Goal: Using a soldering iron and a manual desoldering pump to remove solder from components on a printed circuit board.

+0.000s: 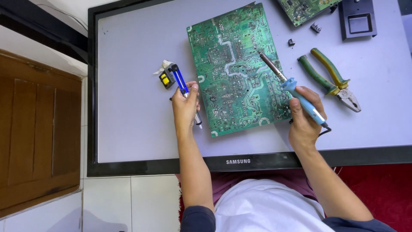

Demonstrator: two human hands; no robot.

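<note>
Soldering iron in right hand, fingers closed round the light-blue handle in a pen-like grip, likely for fine tip control. Long axis runs diagonally: metal tip points up and left, resting on or just above the green circuit board; cord end trails toward the wrist. Board lies solder-side up on a flat screen panel, which serves as a bench. Left hand closed round a blue desoldering pump, nozzle down beside the board's left edge, plunger end up-left, kept close by. Yellow component near pump top. Green-handled pliers lie right, untouched.
</note>
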